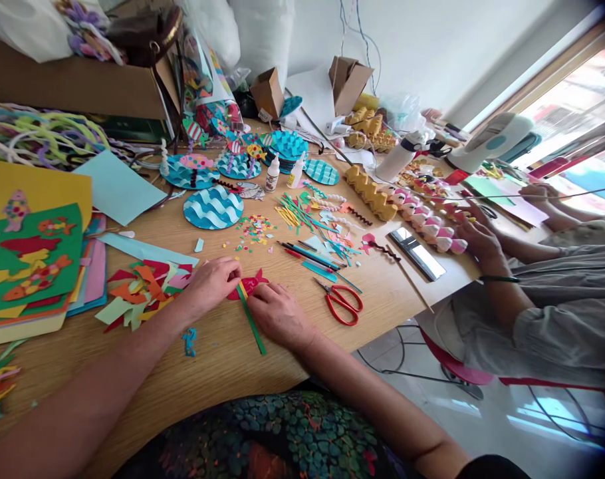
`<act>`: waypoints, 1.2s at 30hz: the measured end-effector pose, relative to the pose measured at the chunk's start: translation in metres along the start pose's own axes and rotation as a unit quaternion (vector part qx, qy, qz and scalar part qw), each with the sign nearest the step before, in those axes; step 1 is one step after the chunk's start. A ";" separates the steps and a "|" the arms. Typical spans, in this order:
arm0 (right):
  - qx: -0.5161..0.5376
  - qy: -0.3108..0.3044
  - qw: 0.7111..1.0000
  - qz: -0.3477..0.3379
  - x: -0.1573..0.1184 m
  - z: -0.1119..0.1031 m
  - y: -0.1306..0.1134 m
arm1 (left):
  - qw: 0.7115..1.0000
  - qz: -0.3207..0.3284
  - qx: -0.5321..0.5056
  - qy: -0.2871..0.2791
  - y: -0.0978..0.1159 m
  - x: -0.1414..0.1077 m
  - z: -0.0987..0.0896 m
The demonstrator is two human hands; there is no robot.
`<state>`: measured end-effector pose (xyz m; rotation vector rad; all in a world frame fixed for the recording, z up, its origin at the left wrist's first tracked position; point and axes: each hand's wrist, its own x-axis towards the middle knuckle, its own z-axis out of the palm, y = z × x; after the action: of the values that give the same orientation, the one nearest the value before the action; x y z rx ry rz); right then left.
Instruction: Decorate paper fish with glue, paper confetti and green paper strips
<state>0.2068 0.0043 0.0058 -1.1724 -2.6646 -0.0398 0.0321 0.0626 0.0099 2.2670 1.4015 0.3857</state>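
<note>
A red paper fish (256, 279) lies on the table between my two hands, partly covered by them. Across it runs a green paper strip (252, 326), with a short yellow strip (242, 290) near its upper end. My left hand (213, 285) is closed, its fingertips pinched at the upper end of the strips. Curled fingers of my right hand (281, 315) press on the fish beside the green strip; the fingertips are partly hidden. Red-handled scissors (343, 305) lie partly open to the right. Colored paper scraps (145, 287) sit left of my left hand.
Pencils (310, 256), cut strips (307, 216) and paper dots (256, 229) lie ahead. Behind are two glue bottles (272, 174) and a blue wave-covered disc (213, 207). A phone (416, 253) lies right, near another person's hand (478, 238). Paper sheets (38, 259) are stacked left.
</note>
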 end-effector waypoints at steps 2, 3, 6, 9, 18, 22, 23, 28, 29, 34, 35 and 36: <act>0.006 -0.002 1.000 0.003 0.000 0.000 0.000 | 1.000 -0.007 -0.005 0.008 0.000 0.001 0.000; 0.009 -0.004 1.000 0.003 0.000 0.000 0.000 | 1.000 -0.012 -0.008 0.013 0.001 0.001 -0.001; 0.017 -0.014 1.000 0.002 0.000 -0.001 -0.001 | 0.999 -0.019 -0.025 0.043 0.003 0.000 -0.006; 0.043 -0.014 0.999 0.001 -0.003 -0.004 -0.001 | 0.997 0.021 -0.028 0.062 0.006 -0.011 -0.011; 0.233 0.015 0.963 0.133 0.001 -0.031 0.017 | 0.984 0.116 0.133 0.026 0.023 -0.065 0.007; 0.227 -0.073 0.961 0.141 0.021 -0.036 0.017 | 0.975 0.106 0.193 0.018 0.028 -0.074 0.021; 0.218 -0.094 0.961 0.140 0.026 -0.036 0.016 | 0.972 0.113 0.204 0.029 0.029 -0.076 0.023; 0.206 -0.145 0.958 0.140 0.046 -0.031 0.015 | 0.964 0.149 0.204 0.083 0.028 -0.081 0.030; 0.209 -0.151 0.955 0.144 0.049 -0.030 0.015 | 0.964 0.151 0.200 0.085 0.028 -0.082 0.030; 0.195 -0.176 0.953 0.150 0.060 -0.026 0.014 | 0.963 0.159 0.204 0.078 0.030 -0.084 0.029; 0.190 -0.180 0.953 0.151 0.061 -0.026 0.014 | 0.961 0.162 0.209 0.080 0.031 -0.084 0.029; 0.186 -0.185 0.953 0.151 0.063 -0.026 0.014 | 0.959 0.165 0.216 0.083 0.031 -0.084 0.029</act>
<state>0.1810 0.0558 0.0438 -1.5514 -2.5781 0.7703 0.0318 -0.0307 0.0001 2.9047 1.2788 0.4130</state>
